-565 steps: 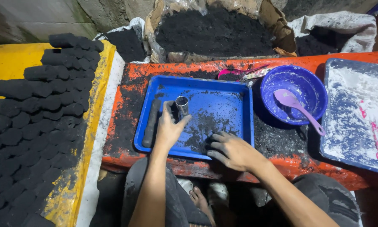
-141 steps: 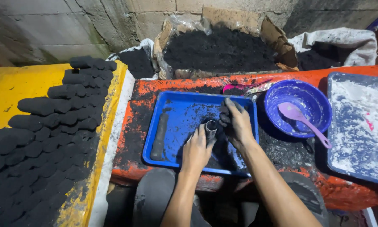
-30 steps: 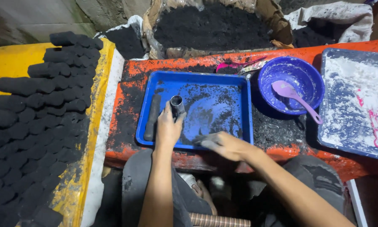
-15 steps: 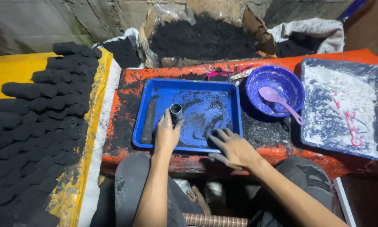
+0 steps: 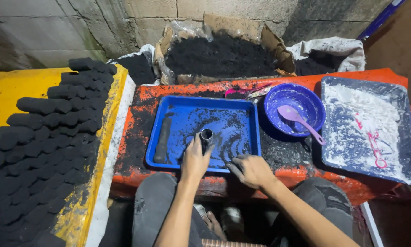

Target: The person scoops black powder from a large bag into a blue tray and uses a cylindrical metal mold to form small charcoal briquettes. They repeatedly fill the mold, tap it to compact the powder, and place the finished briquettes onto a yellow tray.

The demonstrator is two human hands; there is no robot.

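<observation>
The left hand [image 5: 195, 160] gripped a metal tube [image 5: 206, 137] standing in the blue tray [image 5: 169, 98]; the right hand [image 5: 251, 170], half open, raked black powder [image 5: 235, 137]. Many black logs [image 5: 45, 137] lay finished; plenty of powder remained.

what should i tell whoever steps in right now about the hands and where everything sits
Left hand: closed around a short metal tube mould, held upright in the blue tray.
Right hand: empty, fingers spread on the tray's near right edge.
A dark rod lies in the tray's left part, among loose black powder.
The blue bowl with a lilac spoon is right of the tray; the grey tray of white powder is further right.
Done: rows of black pressed cylinders lie on the yellow surface at left.
Left: a heap of black powder remains in the box behind.
</observation>
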